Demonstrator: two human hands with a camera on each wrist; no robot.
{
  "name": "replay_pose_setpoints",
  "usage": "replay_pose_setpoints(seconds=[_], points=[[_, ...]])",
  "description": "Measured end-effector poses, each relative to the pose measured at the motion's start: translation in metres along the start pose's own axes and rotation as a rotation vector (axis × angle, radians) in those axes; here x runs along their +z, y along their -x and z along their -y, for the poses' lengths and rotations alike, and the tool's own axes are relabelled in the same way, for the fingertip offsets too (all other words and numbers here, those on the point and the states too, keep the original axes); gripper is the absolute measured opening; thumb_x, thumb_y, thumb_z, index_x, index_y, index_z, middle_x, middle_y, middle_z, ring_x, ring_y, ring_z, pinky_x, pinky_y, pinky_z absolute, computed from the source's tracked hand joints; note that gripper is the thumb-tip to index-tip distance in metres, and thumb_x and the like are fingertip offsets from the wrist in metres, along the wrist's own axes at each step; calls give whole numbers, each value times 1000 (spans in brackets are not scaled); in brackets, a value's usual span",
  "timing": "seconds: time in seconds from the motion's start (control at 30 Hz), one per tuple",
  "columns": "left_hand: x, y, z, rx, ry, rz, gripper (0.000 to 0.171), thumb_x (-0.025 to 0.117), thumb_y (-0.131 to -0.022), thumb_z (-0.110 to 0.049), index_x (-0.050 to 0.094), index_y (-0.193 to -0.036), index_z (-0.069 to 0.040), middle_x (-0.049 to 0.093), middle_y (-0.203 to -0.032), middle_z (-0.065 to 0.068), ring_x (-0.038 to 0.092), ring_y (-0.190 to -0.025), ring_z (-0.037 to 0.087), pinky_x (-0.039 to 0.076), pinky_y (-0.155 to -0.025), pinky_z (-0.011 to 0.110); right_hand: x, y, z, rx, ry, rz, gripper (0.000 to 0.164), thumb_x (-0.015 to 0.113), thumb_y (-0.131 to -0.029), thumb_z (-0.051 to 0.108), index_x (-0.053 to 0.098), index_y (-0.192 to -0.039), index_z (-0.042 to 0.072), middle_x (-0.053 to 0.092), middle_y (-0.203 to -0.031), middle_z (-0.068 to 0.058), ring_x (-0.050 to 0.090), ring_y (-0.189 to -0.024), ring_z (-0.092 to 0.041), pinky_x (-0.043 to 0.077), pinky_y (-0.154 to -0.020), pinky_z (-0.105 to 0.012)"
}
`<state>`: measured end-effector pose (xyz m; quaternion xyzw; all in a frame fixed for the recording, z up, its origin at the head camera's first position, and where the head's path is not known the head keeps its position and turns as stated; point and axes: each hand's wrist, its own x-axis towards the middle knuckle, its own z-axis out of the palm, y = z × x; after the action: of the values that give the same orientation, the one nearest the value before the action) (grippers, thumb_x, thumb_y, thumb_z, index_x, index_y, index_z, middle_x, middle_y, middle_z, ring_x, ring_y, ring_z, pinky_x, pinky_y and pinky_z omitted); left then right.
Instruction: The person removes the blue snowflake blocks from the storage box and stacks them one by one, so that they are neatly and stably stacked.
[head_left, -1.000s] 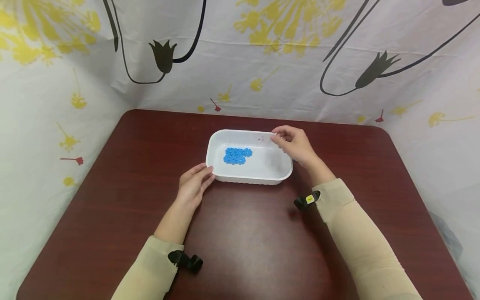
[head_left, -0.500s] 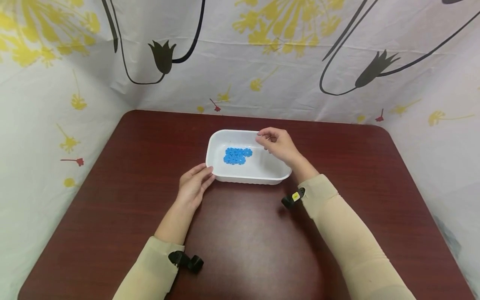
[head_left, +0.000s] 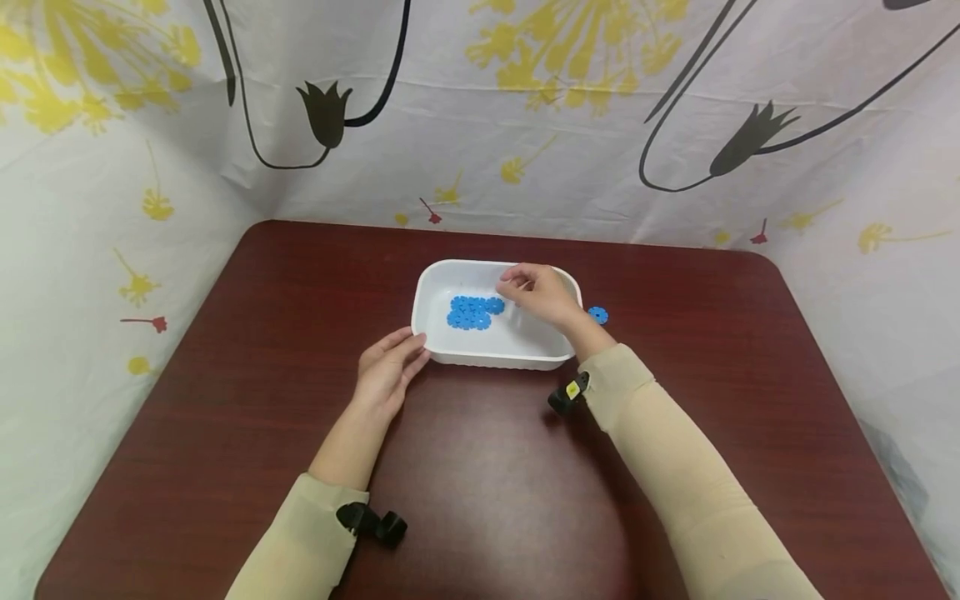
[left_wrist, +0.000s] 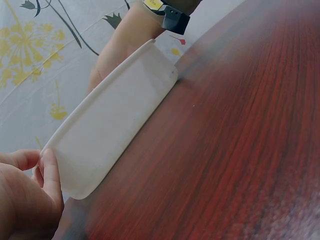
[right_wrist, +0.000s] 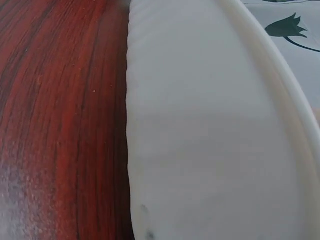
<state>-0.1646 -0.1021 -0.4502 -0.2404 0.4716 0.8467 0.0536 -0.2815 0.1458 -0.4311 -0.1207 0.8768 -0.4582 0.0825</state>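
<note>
A white plastic tray (head_left: 536, 340) stands on the table, with a cluster of small blue flower-shaped discs (head_left: 468, 312) in its left half. My left hand (head_left: 384, 377) holds the tray at its near left corner; the left wrist view shows thumb and fingers pinching the rim. Over the tray's inside is my right hand (head_left: 542, 296), fingers loosely bent, fingertips just above the rightmost discs with nothing visible in them. One more blue disc (head_left: 597, 315) lies on the table just outside the tray's right end. In the right wrist view the tray's side wall (right_wrist: 210, 125) hides the right hand's fingers.
The dark red wooden table (head_left: 480, 467) has rounded far corners. A white patterned sheet (head_left: 420, 108) hangs behind it and along both sides. A black camera strap (head_left: 371, 523) sits at the left cuff, another black camera strap (head_left: 567, 393) at the right.
My right hand has moved left from the tray's far right corner toward the discs, and the disc on the table at right has come into view. The left hand and tray stay put.
</note>
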Motion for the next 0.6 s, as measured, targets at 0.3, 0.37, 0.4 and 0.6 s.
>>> replay_pose_setpoints(seconds=[0.3,0.37,0.4,0.6], points=[[0,0,-1,-6,0,0,35,68,-93,3,55,-126,3,57,-117,11,66,-89,14,60,-91,27,9,-6,0,-29,137,61,27,71,-95,19,68,-116,1,68,-100,-15,63,-94,-25,52,-73,-28],[0,-1,-1,-6,3,-1,34,69,-93,3,56,-125,2,57,-117,11,66,-89,14,60,-91,27,10,-6,1,-28,149,82,28,72,-95,18,68,-116,1,68,-98,-15,63,-90,-25,53,-72,-28],[0,-1,-1,-7,4,-2,34,69,-93,3,56,-125,2,57,-117,11,65,-88,14,60,-91,27,10,-6,1,-25,153,93,28,72,-94,17,68,-116,0,68,-98,-15,64,-88,-25,53,-72,-29],[0,-1,1,-7,3,-1,32,69,-93,2,57,-123,1,57,-117,11,66,-88,14,60,-90,27,13,-3,-5,-45,206,126,30,73,-94,17,66,-118,0,65,-97,-14,59,-85,-23,51,-72,-30]])
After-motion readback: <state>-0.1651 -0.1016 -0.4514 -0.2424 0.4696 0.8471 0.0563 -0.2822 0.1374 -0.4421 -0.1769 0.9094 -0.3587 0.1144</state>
